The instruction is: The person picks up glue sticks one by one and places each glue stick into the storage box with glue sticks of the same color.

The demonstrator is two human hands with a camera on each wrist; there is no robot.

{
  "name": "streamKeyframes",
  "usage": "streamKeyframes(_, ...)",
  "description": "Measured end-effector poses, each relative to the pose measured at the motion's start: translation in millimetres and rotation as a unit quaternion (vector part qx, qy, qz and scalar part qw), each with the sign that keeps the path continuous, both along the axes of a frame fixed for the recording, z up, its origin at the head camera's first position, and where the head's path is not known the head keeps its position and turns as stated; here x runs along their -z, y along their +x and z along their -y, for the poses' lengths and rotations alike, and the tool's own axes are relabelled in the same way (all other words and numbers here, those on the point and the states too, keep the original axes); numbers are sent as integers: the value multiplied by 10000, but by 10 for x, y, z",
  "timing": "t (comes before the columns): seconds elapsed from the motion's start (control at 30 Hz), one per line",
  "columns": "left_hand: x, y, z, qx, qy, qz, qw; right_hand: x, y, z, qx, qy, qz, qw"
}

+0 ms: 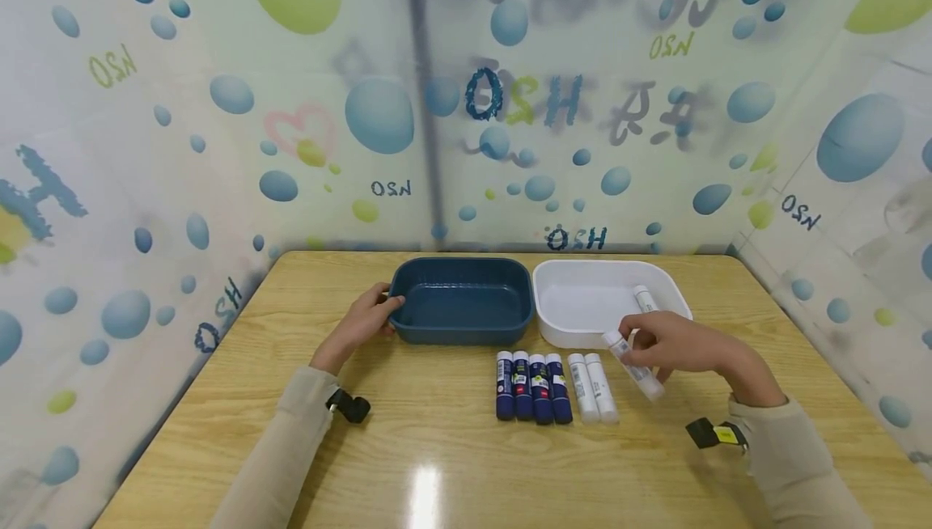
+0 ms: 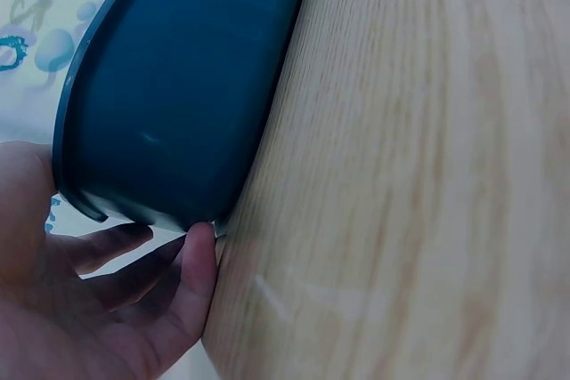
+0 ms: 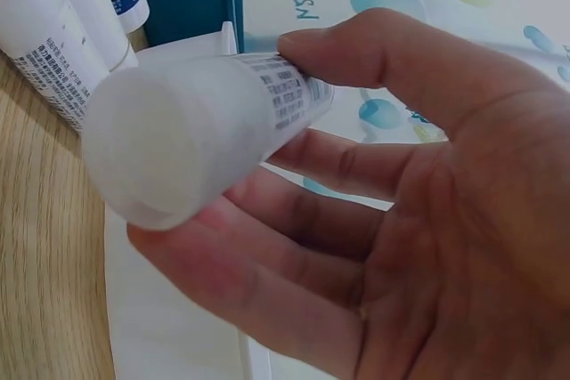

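Note:
My left hand (image 1: 366,318) grips the left end of a dark blue plastic basin (image 1: 466,336), thumb over the rim and fingers against the outer wall. In the right wrist view, my right hand (image 3: 419,184) pinches a white glue stick (image 3: 205,122) between thumb and fingers. The head view shows this stick tilted in front of a white basin (image 1: 575,338). Another white glue stick (image 1: 644,298) leans inside that basin, partly behind the right hand. Two white glue sticks (image 1: 591,387) lie side by side on the table, beside a row of several dark blue glue sticks (image 1: 540,391).
The two basins stand side by side near the back edge of the wooden table (image 1: 437,416). Behind the table hangs a patterned curtain (image 1: 473,173), with more of it on both sides. Small dark cameras (image 1: 351,408) are strapped to both wrists.

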State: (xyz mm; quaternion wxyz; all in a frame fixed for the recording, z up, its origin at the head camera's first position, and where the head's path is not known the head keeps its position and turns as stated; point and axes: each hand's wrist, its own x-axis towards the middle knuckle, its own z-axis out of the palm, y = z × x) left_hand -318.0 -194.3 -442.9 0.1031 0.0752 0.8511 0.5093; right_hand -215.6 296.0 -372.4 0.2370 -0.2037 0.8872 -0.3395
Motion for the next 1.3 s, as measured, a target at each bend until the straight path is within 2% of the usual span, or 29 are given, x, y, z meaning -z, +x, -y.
streamKeyframes(0.07,-110,76,-26,38,-18,-4,10000,3,-11,-8,17,-15,-5,10000)
streamKeyframes(0.1,-111,70,-26,37,-38,13,10000,4,-14,-11,36,-18,-3,10000)
streamKeyframes(0.2,-56,46,-14,45,-57,-48,10000,2,-13,-8,130,-21,65,9999)
streamKeyframes(0.3,103,-57,26,-8,-55,-56,10000,-2,-2,-8,263,-1,80,9996)
streamKeyframes(0.7,120,-47,32,-68,-86,-136,9998,-47,4,-20,717,-26,30,9974)
streamKeyframes(1.1,82,-27,18,-26,-136,-149,9998,-64,-16,-43,921,-108,-142,9956)
streamKeyframes(1.3,91,-41,20,-34,-122,-78,9999,-63,-34,-53,1276,-16,-212,9916)
